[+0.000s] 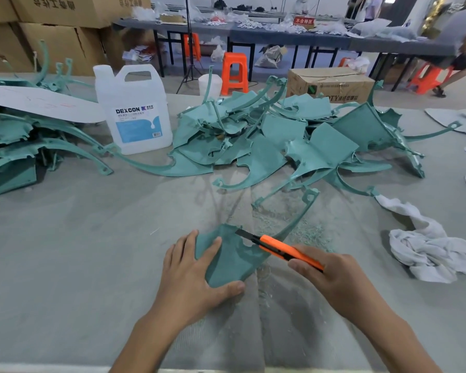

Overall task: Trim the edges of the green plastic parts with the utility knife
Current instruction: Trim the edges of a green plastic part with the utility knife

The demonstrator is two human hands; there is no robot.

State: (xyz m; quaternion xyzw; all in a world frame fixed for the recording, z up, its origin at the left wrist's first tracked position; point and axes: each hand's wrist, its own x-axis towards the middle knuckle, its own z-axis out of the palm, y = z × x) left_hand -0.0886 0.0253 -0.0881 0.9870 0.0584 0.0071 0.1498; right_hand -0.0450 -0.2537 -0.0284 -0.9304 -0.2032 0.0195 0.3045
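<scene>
Green parts (267, 135), jug (133, 111), perhaps shavings (311, 234) crowd behind; left fingers (212, 246) grip one part (233, 258), right fingers (303, 265) the knife (281, 249).

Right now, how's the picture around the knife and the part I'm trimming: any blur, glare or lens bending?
Head view: the utility knife and the green part in the left hand are sharp and evenly lit, no glare. Head view: only faint, soft shadows on the table beyond them. Head view: wide-angle bending curves the far tables, which look softer.
</scene>
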